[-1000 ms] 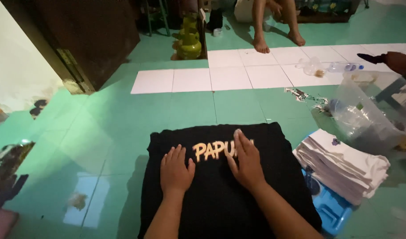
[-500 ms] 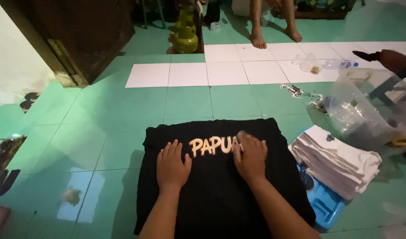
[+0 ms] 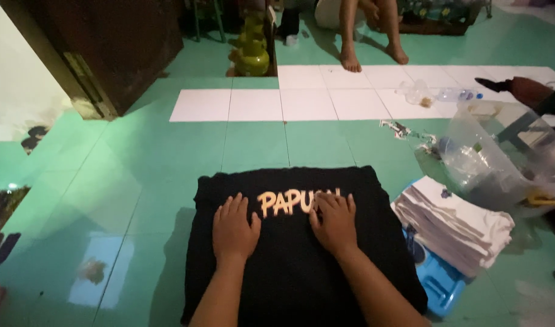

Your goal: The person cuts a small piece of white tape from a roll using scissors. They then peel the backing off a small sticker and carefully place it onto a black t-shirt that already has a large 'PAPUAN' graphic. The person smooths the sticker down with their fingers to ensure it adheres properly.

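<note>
A large crumpled clear plastic bag (image 3: pixel 498 157) sits on the green floor at the right, just behind a stack of folded white cloth. Beyond it, on the white tiles, lie a smaller clear plastic bag (image 3: pixel 418 92) and a clear plastic bottle (image 3: pixel 456 94).

**Green tiled room in dim light**

A glossy green tiled floor (image 3: pixel 138 181) is spreading across the room, catching pale reflections at the left; a band of white tiles (image 3: pixel 326 97) is running across it farther back; a dark wooden door (image 3: pixel 108 42) is standing at upper left beside a pale wall (image 3: pixel 17 85); a green gas cylinder (image 3: pixel 253 51) is sitting near it.
</note>
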